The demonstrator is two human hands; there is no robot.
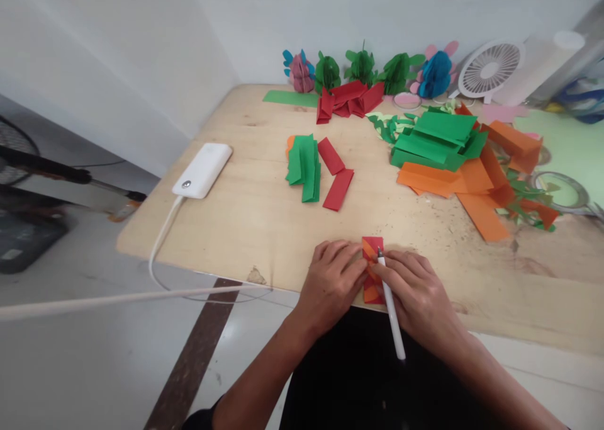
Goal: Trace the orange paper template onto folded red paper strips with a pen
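At the table's front edge lies a folded red paper strip (373, 296) with an orange paper cutout (370, 291) on top of it. My left hand (331, 277) is closed at the strip's left side, its fingertips pressing the cutout down onto the red paper. My right hand (418, 288) holds a white pen (392, 320), dark tip pointing away from me, while its fingertips also rest on the cutout. Part of the cutout is hidden under my fingers. Ahead of my hands lie two red paper strips (338, 189) and folded green paper (304, 167).
Green folded papers (436, 137) and orange papers (484, 213) are heaped at the right, near a tape roll (561, 189). Red folded papers (349, 97), paper figures (361, 68) and a small fan (491, 70) stand at the back. A cabled white power bank (202, 170) lies left.
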